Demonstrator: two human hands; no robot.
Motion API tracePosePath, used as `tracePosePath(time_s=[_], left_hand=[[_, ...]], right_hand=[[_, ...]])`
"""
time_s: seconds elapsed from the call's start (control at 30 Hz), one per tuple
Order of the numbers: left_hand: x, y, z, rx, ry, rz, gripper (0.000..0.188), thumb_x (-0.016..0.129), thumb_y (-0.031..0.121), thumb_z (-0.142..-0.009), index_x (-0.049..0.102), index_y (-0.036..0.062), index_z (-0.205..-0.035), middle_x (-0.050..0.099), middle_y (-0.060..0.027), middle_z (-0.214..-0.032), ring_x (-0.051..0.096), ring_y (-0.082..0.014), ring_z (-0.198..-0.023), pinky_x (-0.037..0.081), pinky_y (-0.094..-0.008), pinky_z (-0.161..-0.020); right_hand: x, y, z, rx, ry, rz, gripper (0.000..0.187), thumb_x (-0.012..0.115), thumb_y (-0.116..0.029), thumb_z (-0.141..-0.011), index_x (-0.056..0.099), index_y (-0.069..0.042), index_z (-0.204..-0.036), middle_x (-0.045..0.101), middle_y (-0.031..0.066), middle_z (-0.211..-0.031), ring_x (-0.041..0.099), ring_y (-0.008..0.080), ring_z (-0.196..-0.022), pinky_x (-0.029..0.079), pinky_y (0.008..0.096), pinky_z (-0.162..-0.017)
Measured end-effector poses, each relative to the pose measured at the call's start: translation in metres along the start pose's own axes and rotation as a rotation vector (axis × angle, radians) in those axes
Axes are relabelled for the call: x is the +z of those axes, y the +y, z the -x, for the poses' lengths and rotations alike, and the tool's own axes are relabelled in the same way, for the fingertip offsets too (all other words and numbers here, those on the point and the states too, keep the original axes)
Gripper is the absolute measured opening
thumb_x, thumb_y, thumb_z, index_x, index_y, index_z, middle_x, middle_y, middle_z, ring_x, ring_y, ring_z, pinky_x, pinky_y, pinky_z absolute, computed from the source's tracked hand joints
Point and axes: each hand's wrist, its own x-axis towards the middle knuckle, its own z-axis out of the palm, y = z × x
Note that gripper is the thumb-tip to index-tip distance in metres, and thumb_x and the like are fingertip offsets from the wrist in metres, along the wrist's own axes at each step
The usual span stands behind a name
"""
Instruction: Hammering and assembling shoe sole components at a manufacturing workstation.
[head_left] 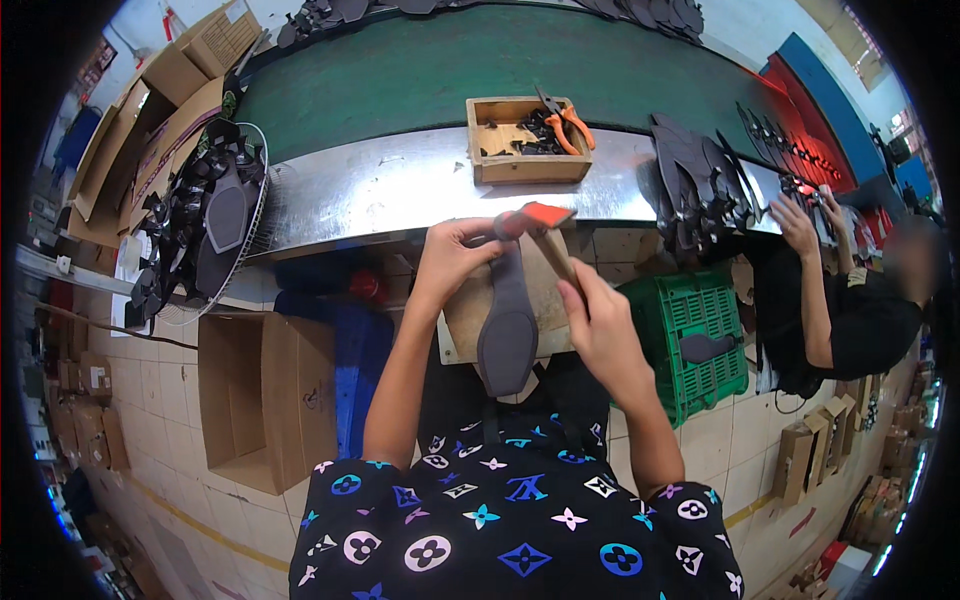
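Dark sole (pixel 508 345) lay nearest, in front of the torso, broad end toward the wearer and overhanging the near edge of a worn board (pixel 465 322). Right hand (pixel 605 325) was closed round the wooden handle of a hammer (pixel 546 214); its red head was up at the sole's narrow end. Left hand (pixel 452 262) was narrow, thumb and fingers at that same end, right by the hammer head; couldn't tell if it pinched the sole or a small piece. Contact of head and sole: unclear too.

Judgement: the hammering called for short, square taps, narrow end backed by the board, left fingertips out from under the head. Main risk looked like a struck finger, or the sole skidding on its overhang.

Beyond, a green crate (pixel 655 345) stood on the right, a cardboard box (pixel 235 395) on the left. On the metal bench (pixel 365 205) sat a wooden tray (pixel 530 173) with black pieces (pixel 538 132) and orange-handled pliers (pixel 572 137). Farthest, a green surface (pixel 400 85) ran behind
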Motion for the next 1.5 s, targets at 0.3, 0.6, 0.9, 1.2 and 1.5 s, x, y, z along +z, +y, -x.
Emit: tracePosePath(time_s=[0.3, 0.6, 0.9, 1.2, 1.5], left_hand=[[-0.003, -0.007, 0.012, 0.091, 0.024, -0.726, 0.111, 0.076, 0.049, -0.078, 0.011, -0.0010, -0.153, 0.066, -0.0047, -0.126, 0.052, -0.0281, -0.130, 0.002, -0.0577, -0.118], [-0.001, -0.004, 0.014, 0.081, -0.035, -0.841, 0.081, 0.070, 0.052, -0.081, 0.042, 0.0164, -0.148, 0.061, -0.0016, -0.135, 0.034, -0.0275, -0.144, -0.006, -0.0669, -0.114], [0.003, 0.017, 0.036, 0.323, -0.114, -0.376, 0.020, 0.071, 0.022, -0.084, 0.073, 0.0090, -0.099, 0.071, -0.0087, -0.110, 0.064, -0.0307, -0.108, 0.049, -0.0428, -0.094], [0.022, 0.134, 0.131, -0.127, -0.385, 0.238, 0.018, 0.063, 0.015, -0.089, 0.069, -0.0020, -0.092, 0.061, -0.0079, -0.088, 0.061, -0.0171, -0.084, 0.044, -0.0276, -0.073], [0.037, 0.137, 0.142, -0.713, -0.470, 0.917, 0.025, 0.052, 0.022, -0.100, 0.061, -0.0009, -0.103, 0.061, -0.0055, -0.101, 0.057, -0.0124, -0.097, 0.044, -0.0254, -0.086]], right_hand=[[-0.007, -0.012, 0.014, -0.138, 0.077, 0.080, 0.027, 0.057, -0.005, -0.095, 0.054, 0.005, -0.120, 0.061, 0.0162, -0.087, 0.059, 0.0290, -0.073, 0.046, 0.0331, -0.063], [-0.033, -0.038, 0.007, -0.383, 0.289, 0.138, 0.032, 0.059, -0.005, -0.095, 0.054, 0.005, -0.125, 0.065, 0.0142, -0.090, 0.060, 0.0167, -0.066, 0.051, 0.0312, -0.065], [-0.040, -0.002, 0.007, -0.081, 0.237, 0.022, 0.031, 0.062, -0.001, -0.091, 0.059, 0.003, -0.122, 0.066, 0.0203, -0.096, 0.069, 0.0320, -0.081, 0.054, 0.0353, -0.071], [0.014, 0.036, -0.004, -0.362, -0.221, 0.454, 0.036, 0.064, -0.016, -0.090, 0.063, -0.007, -0.125, 0.067, 0.0137, -0.104, 0.065, 0.0310, -0.094, 0.051, 0.0365, -0.085], [0.022, -0.038, 0.050, 0.174, -0.336, -1.272, 0.059, 0.049, -0.059, -0.096, 0.060, -0.001, -0.091, 0.064, 0.0153, -0.091, 0.061, 0.0289, -0.094, 0.047, 0.0442, -0.093]])
